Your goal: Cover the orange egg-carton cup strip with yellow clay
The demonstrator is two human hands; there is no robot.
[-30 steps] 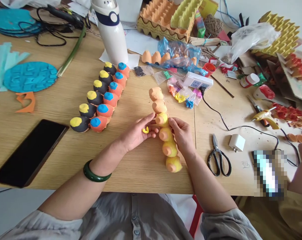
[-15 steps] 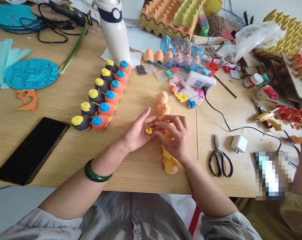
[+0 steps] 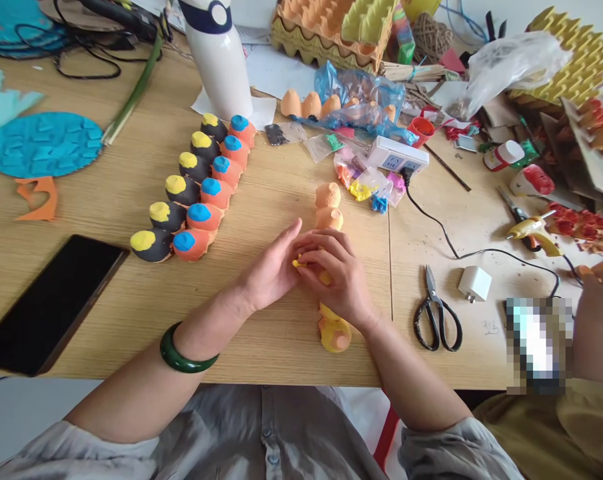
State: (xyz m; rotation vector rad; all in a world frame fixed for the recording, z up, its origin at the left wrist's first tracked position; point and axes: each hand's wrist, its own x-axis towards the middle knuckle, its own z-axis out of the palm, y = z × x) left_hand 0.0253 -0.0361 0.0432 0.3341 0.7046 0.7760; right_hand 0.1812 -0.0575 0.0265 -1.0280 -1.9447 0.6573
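Observation:
My left hand [image 3: 274, 270] is held palm up over the table, thumb raised and fingers stretched out flat, partly covered by the other hand. A small piece of yellow modelling clay [image 3: 297, 263] lies at its palm. My right hand [image 3: 338, 277] bends over that palm, its fingertips closed on the clay. Beneath and behind the right hand stands a strip of egg-carton cups [image 3: 328, 195], orange at the far end and yellow at the near end [image 3: 335, 335]; its middle is mostly hidden. To the left, two rows of painted cups [image 3: 201, 212] carry yellow or blue clay tops.
A phone [image 3: 51, 303] lies at left, scissors [image 3: 436, 310] and a white charger [image 3: 475, 284] at right. Behind are a power strip [image 3: 388, 155] with its cord, clay bags [image 3: 366, 183] and a white bottle [image 3: 218, 67]. Another person's hand [image 3: 598, 320] is at the right edge.
My right hand has shifted left over my left palm, its fingertips curling onto the yellow clay and hiding more of it. The view has turned slightly, sliding the table items left.

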